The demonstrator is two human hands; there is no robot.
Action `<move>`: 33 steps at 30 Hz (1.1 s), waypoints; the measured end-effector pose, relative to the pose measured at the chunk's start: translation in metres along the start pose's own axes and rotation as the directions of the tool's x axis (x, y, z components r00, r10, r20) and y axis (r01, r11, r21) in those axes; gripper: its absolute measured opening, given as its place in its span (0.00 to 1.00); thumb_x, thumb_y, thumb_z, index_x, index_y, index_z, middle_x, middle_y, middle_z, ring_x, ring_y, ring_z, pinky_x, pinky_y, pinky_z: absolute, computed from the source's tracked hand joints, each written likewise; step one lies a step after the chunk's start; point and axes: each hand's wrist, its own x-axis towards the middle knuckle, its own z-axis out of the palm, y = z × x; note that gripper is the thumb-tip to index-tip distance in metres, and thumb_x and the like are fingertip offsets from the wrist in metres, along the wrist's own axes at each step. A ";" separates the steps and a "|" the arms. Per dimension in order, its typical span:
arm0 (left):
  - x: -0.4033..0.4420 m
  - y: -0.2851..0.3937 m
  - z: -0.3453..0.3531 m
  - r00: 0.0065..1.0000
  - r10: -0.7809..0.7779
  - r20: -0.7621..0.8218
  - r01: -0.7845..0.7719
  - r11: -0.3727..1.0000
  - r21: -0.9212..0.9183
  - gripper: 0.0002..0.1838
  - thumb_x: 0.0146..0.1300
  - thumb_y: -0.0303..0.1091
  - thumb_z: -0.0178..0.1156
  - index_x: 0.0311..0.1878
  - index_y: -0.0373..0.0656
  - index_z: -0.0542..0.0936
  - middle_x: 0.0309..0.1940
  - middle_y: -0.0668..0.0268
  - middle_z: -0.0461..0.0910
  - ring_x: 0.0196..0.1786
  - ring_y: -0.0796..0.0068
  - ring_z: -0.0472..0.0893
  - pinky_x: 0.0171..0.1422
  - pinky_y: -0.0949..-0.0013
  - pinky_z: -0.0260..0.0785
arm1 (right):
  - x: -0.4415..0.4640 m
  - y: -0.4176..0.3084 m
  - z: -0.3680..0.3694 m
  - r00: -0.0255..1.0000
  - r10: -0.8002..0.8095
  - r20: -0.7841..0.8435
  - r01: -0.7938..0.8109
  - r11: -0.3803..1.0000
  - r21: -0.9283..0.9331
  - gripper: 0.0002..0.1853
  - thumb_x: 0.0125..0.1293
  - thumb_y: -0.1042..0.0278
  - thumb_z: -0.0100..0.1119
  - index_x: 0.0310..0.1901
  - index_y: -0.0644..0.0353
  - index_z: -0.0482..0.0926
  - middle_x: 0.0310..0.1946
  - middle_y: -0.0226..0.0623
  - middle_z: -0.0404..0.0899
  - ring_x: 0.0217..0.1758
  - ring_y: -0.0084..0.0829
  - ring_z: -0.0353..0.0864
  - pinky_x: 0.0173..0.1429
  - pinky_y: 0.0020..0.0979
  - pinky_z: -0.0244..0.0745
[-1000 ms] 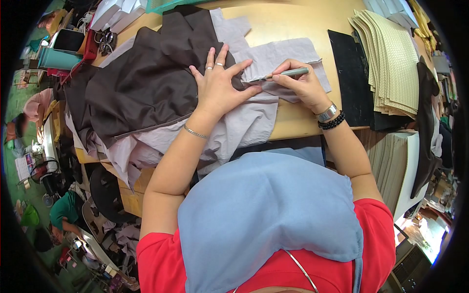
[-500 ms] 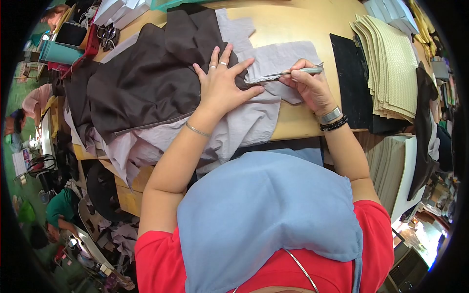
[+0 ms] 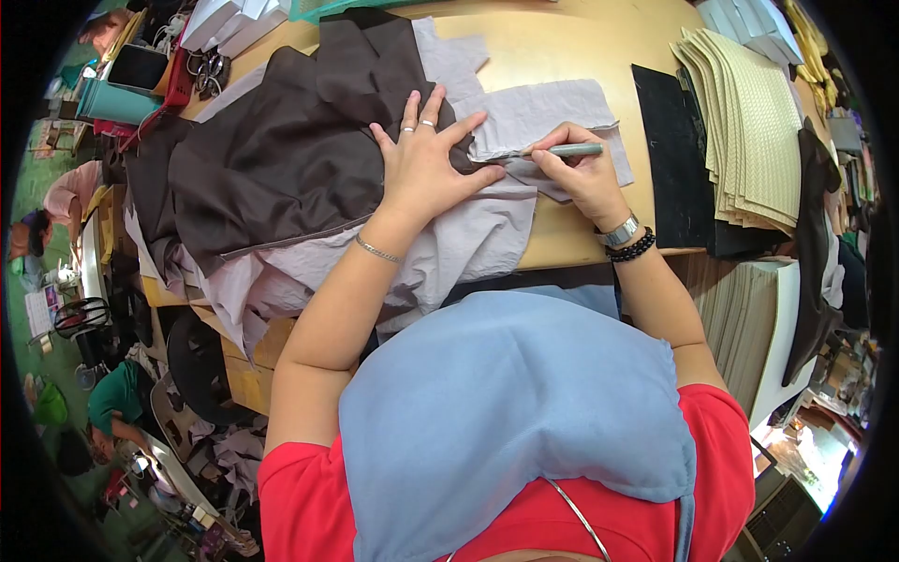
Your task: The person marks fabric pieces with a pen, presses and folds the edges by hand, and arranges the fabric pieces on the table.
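Observation:
Fingers spread, my left hand (image 3: pixel 423 159) presses flat on the dark brown fabric (image 3: pixel 281 159), its thumb reaching over the pale grey-lilac fabric (image 3: pixel 482 229). My right hand (image 3: pixel 579 171) is closed around a slim pen-like tool (image 3: pixel 576 150) with a grey-green handle. The tool's thin tip points left, at the edge of a pale fabric piece (image 3: pixel 552 103), close to my left thumb. Whether the tip is a blade or a point I cannot make out. Brown and pale layers overlap under my left hand.
A black sheet (image 3: pixel 667 159) and a stack of cream textured sheets (image 3: pixel 744 131) lie to the right on the wooden table (image 3: pixel 571 42). White boxes (image 3: pixel 225 23) and a teal container (image 3: pixel 117 100) stand upper left. A co-worker in green (image 3: pixel 117 398) is at lower left.
My right hand has moved left and slightly down with the tool, closer to its tip and the fabric edge. The pale piece's right side now lies differently. My left hand stays put.

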 end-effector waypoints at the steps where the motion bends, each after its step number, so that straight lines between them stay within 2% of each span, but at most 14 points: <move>1: 0.000 0.000 0.000 1.000 -0.001 0.003 0.001 1.000 0.002 0.40 0.43 0.67 0.73 0.63 0.70 0.81 0.79 0.60 0.57 0.82 0.52 0.50 0.73 0.19 0.33 | 0.001 0.001 0.000 1.000 0.000 0.002 0.000 1.000 -0.009 0.05 0.65 0.72 0.67 0.38 0.63 0.82 0.35 0.30 0.84 0.37 0.14 0.78 0.41 0.19 0.74; 13: 0.000 0.000 0.000 1.000 -0.004 0.007 0.004 1.000 -0.010 0.41 0.41 0.69 0.73 0.63 0.70 0.81 0.79 0.60 0.56 0.82 0.51 0.49 0.73 0.20 0.32 | 0.001 -0.004 0.007 1.000 0.014 0.014 -0.014 1.000 -0.001 0.05 0.64 0.74 0.68 0.39 0.64 0.83 0.34 0.28 0.84 0.36 0.13 0.77 0.42 0.18 0.73; 17: -0.002 -0.003 0.002 0.998 0.045 -0.043 -0.047 0.998 -0.041 0.37 0.43 0.67 0.73 0.60 0.68 0.83 0.78 0.60 0.58 0.82 0.49 0.49 0.73 0.18 0.31 | 0.001 -0.005 0.008 1.000 -0.010 0.014 0.011 1.000 -0.022 0.05 0.65 0.74 0.68 0.40 0.64 0.83 0.35 0.28 0.84 0.37 0.13 0.78 0.43 0.18 0.74; 19: -0.004 -0.007 0.003 0.992 0.091 -0.083 -0.096 0.994 -0.055 0.35 0.45 0.65 0.74 0.59 0.68 0.84 0.78 0.60 0.58 0.81 0.49 0.49 0.72 0.18 0.30 | 0.001 -0.003 0.008 1.000 -0.004 -0.007 0.004 1.000 0.005 0.05 0.65 0.74 0.68 0.40 0.64 0.83 0.37 0.30 0.85 0.39 0.14 0.80 0.45 0.19 0.76; 25: -0.004 -0.003 0.002 0.997 0.045 -0.056 -0.049 0.996 -0.070 0.32 0.46 0.61 0.74 0.56 0.64 0.85 0.77 0.63 0.61 0.81 0.51 0.50 0.71 0.17 0.30 | 0.002 -0.006 0.011 1.000 -0.007 -0.028 0.007 1.000 0.026 0.05 0.66 0.75 0.66 0.41 0.65 0.83 0.41 0.37 0.87 0.44 0.18 0.83 0.49 0.22 0.79; 28: -0.004 -0.002 0.000 0.996 0.041 -0.076 -0.050 0.992 -0.112 0.28 0.49 0.59 0.74 0.53 0.61 0.86 0.75 0.64 0.63 0.81 0.52 0.52 0.72 0.18 0.29 | 0.002 -0.005 0.012 1.000 -0.011 -0.029 0.012 0.999 0.030 0.05 0.66 0.75 0.66 0.41 0.65 0.82 0.41 0.36 0.87 0.43 0.18 0.83 0.49 0.22 0.78; 31: -0.004 -0.010 -0.002 0.996 0.044 -0.072 -0.060 0.966 -0.252 0.19 0.55 0.54 0.72 0.47 0.57 0.87 0.72 0.67 0.68 0.81 0.53 0.54 0.72 0.19 0.28 | 0.002 -0.002 0.012 0.999 -0.036 -0.036 0.036 0.999 0.008 0.05 0.65 0.74 0.67 0.40 0.65 0.82 0.39 0.34 0.86 0.41 0.16 0.81 0.46 0.20 0.77; 33: 0.001 -0.015 -0.008 0.999 0.038 0.012 -0.032 0.948 -0.317 0.15 0.59 0.51 0.69 0.44 0.55 0.87 0.69 0.68 0.71 0.80 0.54 0.56 0.72 0.19 0.28 | 0.001 -0.002 0.010 0.998 -0.047 -0.039 0.047 0.999 -0.002 0.05 0.64 0.74 0.67 0.39 0.64 0.82 0.37 0.31 0.85 0.39 0.15 0.80 0.44 0.19 0.75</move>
